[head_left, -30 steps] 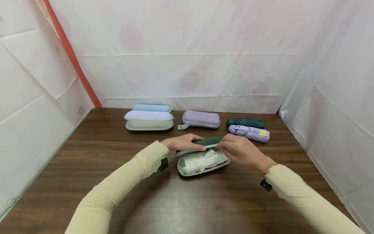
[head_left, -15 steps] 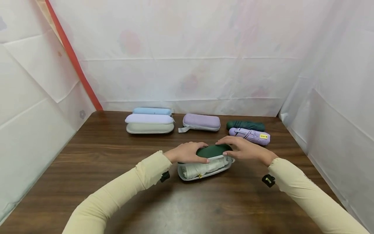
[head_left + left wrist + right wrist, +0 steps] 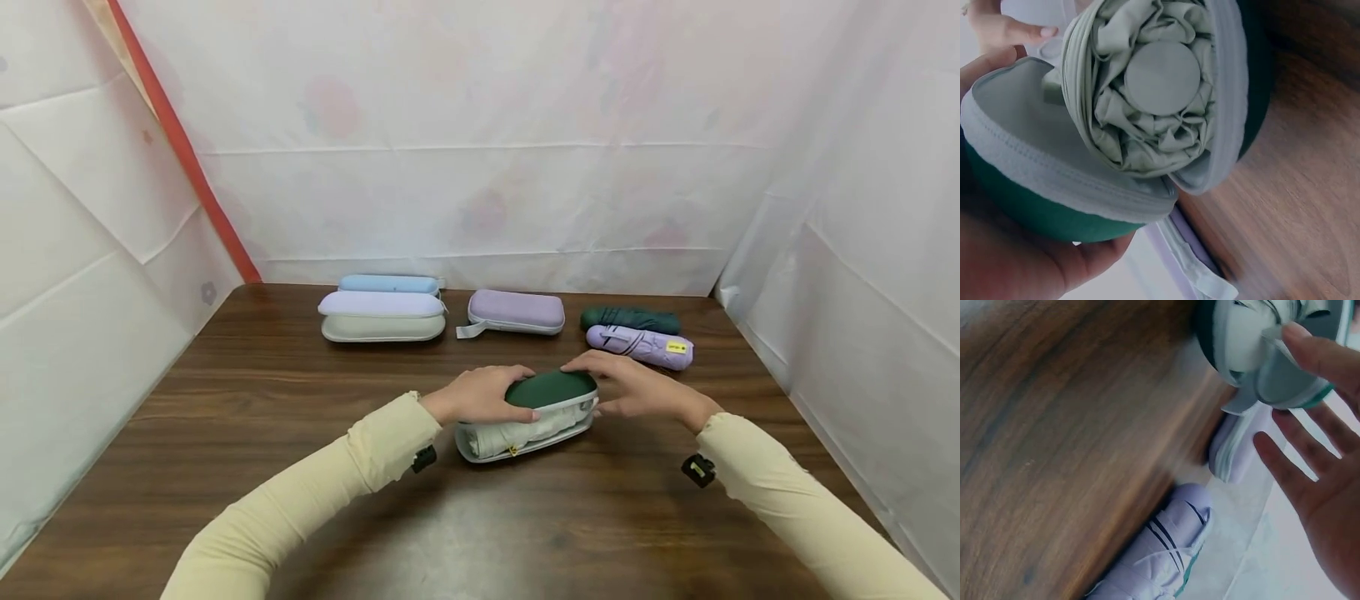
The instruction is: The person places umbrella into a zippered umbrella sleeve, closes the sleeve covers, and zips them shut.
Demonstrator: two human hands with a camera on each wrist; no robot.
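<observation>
My left hand (image 3: 483,393) is curled round the left part of the partly raised lid (image 3: 1054,215) of the green case (image 3: 553,390), positioned mid-worktop (image 3: 375,517) with a pale folded umbrella (image 3: 502,437) inside. My right hand (image 3: 637,387) is at the case's right end, fingers extended and spread, thumb by the lid rim; I cannot confirm contact. The purple umbrella (image 3: 640,347) lies beyond it, far right.

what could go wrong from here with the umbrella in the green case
The umbrella has loose folds close to the zip edge, so cloth may catch there. The yellow bit sits by the front rim of the case and could get pinched. The right hand has its thumb by the gap, so it might get nipped if the lid drops.
</observation>
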